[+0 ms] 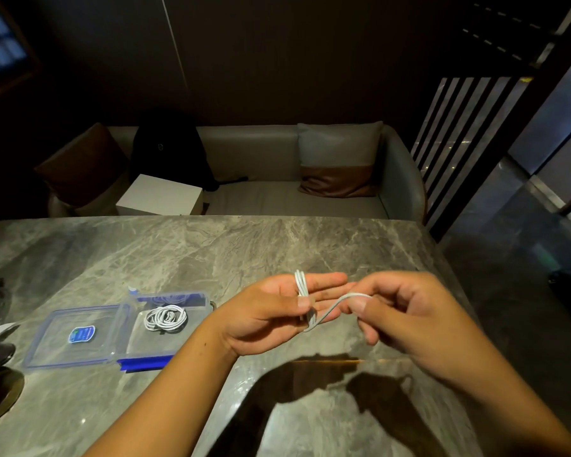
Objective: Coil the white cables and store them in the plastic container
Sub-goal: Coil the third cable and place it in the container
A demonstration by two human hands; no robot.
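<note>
Hands (337, 308) coiling cable (330, 306) above table (211, 252) near edge.

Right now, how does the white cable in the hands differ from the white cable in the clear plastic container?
The white cable in the hands is only partly wound around the left hand fingers, its free run pinched by the right hand; the white cable in the clear plastic container is a finished round coil. The first is held above the grey marble table; the second lies flat inside the clear plastic container, untouched. Both are thin and white.
</note>
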